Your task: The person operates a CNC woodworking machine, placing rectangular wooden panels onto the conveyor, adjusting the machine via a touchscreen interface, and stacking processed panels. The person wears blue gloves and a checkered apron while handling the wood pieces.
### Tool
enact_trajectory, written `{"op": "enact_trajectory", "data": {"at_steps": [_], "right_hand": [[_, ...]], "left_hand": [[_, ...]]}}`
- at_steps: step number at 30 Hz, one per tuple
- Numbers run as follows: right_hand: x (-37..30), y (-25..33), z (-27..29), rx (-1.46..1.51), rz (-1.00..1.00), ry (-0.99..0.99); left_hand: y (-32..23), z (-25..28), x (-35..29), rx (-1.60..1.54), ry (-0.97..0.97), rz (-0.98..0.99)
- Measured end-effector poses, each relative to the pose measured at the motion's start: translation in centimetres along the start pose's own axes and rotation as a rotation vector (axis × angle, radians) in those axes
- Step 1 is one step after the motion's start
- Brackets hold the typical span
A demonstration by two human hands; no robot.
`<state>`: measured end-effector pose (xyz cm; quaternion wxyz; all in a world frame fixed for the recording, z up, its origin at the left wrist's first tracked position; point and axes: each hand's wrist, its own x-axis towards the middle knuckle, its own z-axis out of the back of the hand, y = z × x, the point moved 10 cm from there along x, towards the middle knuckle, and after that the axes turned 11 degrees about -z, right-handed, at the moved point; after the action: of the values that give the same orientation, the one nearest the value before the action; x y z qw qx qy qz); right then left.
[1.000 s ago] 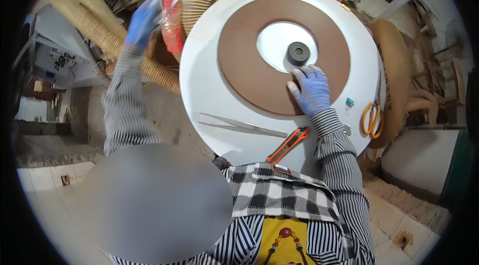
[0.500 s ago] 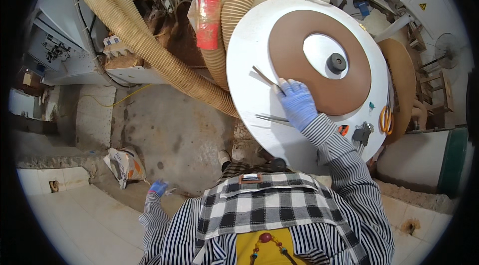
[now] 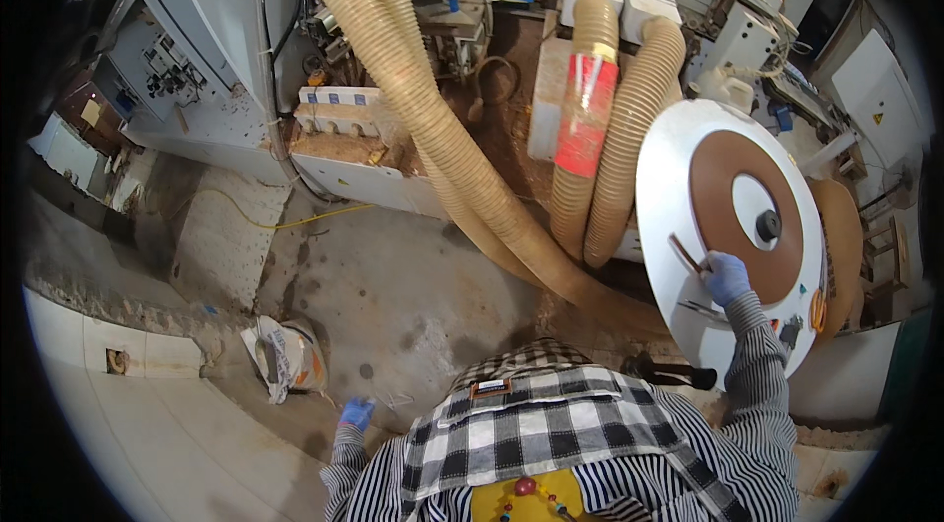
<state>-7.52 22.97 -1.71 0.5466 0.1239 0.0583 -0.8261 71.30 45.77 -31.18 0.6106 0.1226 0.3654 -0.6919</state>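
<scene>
On the white round table (image 3: 670,186) at the right lies a wide brown coil of edge banding (image 3: 716,190) around a white centre with a black knob (image 3: 768,224). My right hand (image 3: 728,278), in a blue glove, is closed at the coil's near left edge. A short brown strip (image 3: 685,254) sticks out from its fingers toward the table's left rim. Thin metal rods (image 3: 700,310) lie just below that hand. My left hand (image 3: 356,414), also gloved in blue, hangs low at the left over the floor, fingers loosely apart, with nothing visible in it.
Orange scissors (image 3: 818,310) and a dark tool (image 3: 790,329) lie at the table's right edge. Ribbed hoses (image 3: 462,168) run from a machine down to the floor left of the table. A partly crumpled sack (image 3: 285,360) stands on the floor near my left hand.
My view has swung left, so the table now sits farther right and looks smaller. My right hand stays by the coil's edge with the strip; my left hand still hangs low.
</scene>
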Motion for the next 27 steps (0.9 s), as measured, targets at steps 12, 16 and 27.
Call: {"op": "enact_trajectory", "data": {"at_steps": [12, 16, 27], "right_hand": [[14.2, 26.5, 1.2, -0.019, 0.354, 0.218], [27.5, 36.6, 3.4, 0.210, 0.097, 0.438], [55.2, 68.0, 15.8, 0.006, 0.242, -0.223]], "left_hand": [[-1.3, 28.3, 23.3, -0.358, -0.253, -0.033], [-0.7, 38.8, 32.1, -0.333, -0.337, -0.083], [-9.4, 65.6, 45.9, -0.367, -0.331, -0.351]]}}
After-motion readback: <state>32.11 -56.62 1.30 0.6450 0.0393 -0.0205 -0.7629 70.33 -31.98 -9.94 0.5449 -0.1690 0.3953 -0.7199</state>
